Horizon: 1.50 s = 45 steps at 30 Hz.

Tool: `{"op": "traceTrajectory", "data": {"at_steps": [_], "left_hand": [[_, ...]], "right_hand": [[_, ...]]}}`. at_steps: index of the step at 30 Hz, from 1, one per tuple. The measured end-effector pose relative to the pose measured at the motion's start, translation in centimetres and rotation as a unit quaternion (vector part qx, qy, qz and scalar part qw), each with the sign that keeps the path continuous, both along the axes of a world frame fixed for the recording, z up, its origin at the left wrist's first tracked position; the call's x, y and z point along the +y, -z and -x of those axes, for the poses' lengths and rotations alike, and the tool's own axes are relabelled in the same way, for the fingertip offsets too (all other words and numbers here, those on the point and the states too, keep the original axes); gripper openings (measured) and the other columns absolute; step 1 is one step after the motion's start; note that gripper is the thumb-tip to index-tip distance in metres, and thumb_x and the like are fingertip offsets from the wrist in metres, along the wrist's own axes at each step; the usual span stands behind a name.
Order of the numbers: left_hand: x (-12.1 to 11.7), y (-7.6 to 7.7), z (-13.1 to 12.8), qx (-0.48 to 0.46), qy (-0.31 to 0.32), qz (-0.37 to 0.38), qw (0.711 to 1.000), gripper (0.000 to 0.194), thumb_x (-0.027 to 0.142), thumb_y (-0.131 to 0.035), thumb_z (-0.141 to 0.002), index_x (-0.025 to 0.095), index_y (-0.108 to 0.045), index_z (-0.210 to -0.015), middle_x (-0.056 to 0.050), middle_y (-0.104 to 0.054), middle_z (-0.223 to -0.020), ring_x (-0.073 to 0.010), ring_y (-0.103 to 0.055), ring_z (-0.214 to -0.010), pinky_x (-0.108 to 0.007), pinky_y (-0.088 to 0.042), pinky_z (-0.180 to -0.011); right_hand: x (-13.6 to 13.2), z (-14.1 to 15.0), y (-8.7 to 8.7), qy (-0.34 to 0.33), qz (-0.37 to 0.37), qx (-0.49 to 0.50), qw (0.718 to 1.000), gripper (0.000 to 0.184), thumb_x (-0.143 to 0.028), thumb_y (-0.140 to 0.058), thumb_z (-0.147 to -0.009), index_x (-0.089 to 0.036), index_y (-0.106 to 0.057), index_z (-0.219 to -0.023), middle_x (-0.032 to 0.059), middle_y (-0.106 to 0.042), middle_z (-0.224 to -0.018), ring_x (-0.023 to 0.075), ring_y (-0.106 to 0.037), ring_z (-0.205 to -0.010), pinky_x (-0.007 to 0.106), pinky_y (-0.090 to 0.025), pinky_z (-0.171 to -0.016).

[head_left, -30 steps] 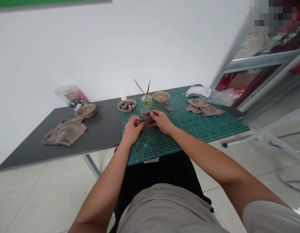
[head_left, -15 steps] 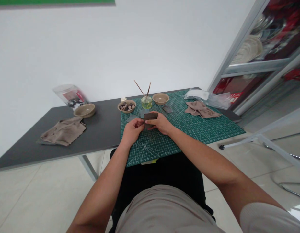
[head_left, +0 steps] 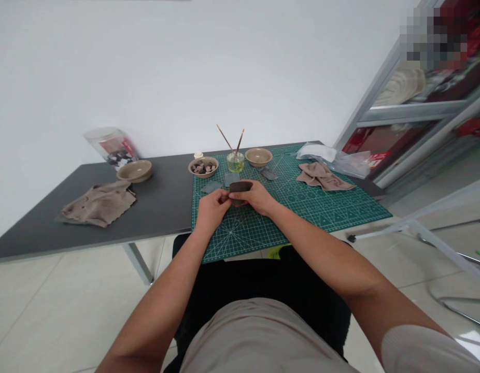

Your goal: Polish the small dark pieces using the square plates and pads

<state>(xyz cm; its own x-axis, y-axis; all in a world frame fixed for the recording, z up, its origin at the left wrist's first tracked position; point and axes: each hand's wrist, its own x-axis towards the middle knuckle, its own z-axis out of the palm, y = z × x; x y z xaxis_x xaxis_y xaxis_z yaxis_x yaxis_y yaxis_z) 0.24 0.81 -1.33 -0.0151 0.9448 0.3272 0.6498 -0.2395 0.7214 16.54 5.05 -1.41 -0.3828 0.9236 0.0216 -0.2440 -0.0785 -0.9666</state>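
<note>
Both hands meet over the green cutting mat [head_left: 302, 207]. My right hand [head_left: 255, 198] grips a small dark brown block [head_left: 240, 186] by its edges, fingers curled round it. My left hand [head_left: 212, 210] is closed in a pinch against the block's left end. What its fingertips hold, if anything, is too small to make out. Two grey sheets [head_left: 220, 184] lie flat on the mat just beyond the hands.
Behind the hands stand a bowl of small brown pieces [head_left: 203, 167], a glass of yellowish liquid with two sticks [head_left: 235, 161] and an empty bowl [head_left: 258, 156]. Tan cloths lie at left [head_left: 98, 203] and right [head_left: 321, 176]. A jar [head_left: 110, 146], a bowl [head_left: 135, 170], plastic bags [head_left: 333, 154].
The dark block has been turned from lying flat between the hands to standing on edge, raised slightly. The camera view has shifted a little; the hands stay in the same place.
</note>
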Motion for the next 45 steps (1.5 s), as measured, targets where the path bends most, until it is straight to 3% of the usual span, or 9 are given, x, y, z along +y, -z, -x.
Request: {"op": "traceTrajectory", "data": {"at_steps": [11, 19, 24, 28, 36, 45], "left_hand": [[0.4, 0.6, 0.3, -0.070, 0.025, 0.018, 0.997, 0.009, 0.025, -0.064, -0.077, 0.021, -0.071, -0.081, 0.004, -0.069, -0.073, -0.0126, -0.060, -0.067, -0.024, -0.045, -0.068], [0.3, 0.3, 0.1, -0.041, 0.004, 0.027, 0.999, 0.005, 0.023, -0.063, -0.073, 0.020, -0.066, -0.072, 0.005, -0.063, -0.063, -0.0116, -0.056, -0.061, -0.024, -0.041, -0.061], [0.2, 0.5, 0.0, -0.093, 0.017, 0.033, 0.995, 0.009, 0.027, -0.066, -0.075, 0.019, -0.069, -0.077, 0.003, -0.068, -0.070, -0.0120, -0.059, -0.063, -0.023, -0.044, -0.063], [0.0, 0.5, 0.0, -0.066, -0.004, 0.012, 0.998, 0.009, 0.028, -0.067, -0.076, 0.020, -0.070, -0.077, 0.002, -0.070, -0.073, -0.0128, -0.060, -0.066, -0.024, -0.046, -0.065], [0.0, 0.3, -0.1, -0.016, -0.012, 0.009, 1.000, 0.006, 0.022, -0.063, -0.076, 0.020, -0.066, -0.072, 0.004, -0.065, -0.066, -0.0118, -0.056, -0.062, -0.024, -0.043, -0.065], [-0.6, 0.4, 0.0, -0.014, -0.016, -0.021, 1.000, 0.012, 0.030, -0.064, -0.079, 0.021, -0.071, -0.077, 0.003, -0.069, -0.071, -0.0133, -0.059, -0.067, -0.025, -0.045, -0.068]], "right_hand": [[0.2, -0.1, 0.5, 0.014, 0.019, 0.029, 0.999, 0.046, -0.035, -0.094, -0.049, -0.016, -0.068, -0.082, -0.0004, -0.069, -0.072, 0.0160, -0.066, -0.063, 0.030, -0.057, -0.055], [0.2, 0.2, 0.4, -0.003, -0.020, -0.010, 1.000, 0.044, -0.034, -0.094, -0.049, -0.015, -0.070, -0.080, -0.0009, -0.068, -0.069, 0.0139, -0.063, -0.061, 0.028, -0.056, -0.057], [0.0, 0.0, 0.5, 0.020, -0.017, 0.012, 1.000, 0.045, -0.040, -0.092, -0.052, -0.016, -0.068, -0.082, -0.0017, -0.067, -0.068, 0.0145, -0.063, -0.060, 0.029, -0.055, -0.054], [0.0, -0.1, 0.5, 0.016, -0.009, 0.022, 1.000, 0.045, -0.040, -0.092, -0.052, -0.017, -0.067, -0.082, -0.0017, -0.066, -0.069, 0.0143, -0.063, -0.060, 0.028, -0.054, -0.055], [-0.3, 0.2, 0.2, 0.011, -0.063, -0.018, 0.998, 0.040, -0.039, -0.090, -0.054, -0.017, -0.066, -0.078, -0.0030, -0.063, -0.065, 0.0126, -0.058, -0.057, 0.027, -0.049, -0.056], [0.3, 0.0, 0.9, 0.011, -0.024, 0.032, 0.999, 0.043, -0.040, -0.091, -0.055, -0.018, -0.066, -0.082, -0.0025, -0.065, -0.070, 0.0140, -0.060, -0.062, 0.027, -0.049, -0.056]]}}
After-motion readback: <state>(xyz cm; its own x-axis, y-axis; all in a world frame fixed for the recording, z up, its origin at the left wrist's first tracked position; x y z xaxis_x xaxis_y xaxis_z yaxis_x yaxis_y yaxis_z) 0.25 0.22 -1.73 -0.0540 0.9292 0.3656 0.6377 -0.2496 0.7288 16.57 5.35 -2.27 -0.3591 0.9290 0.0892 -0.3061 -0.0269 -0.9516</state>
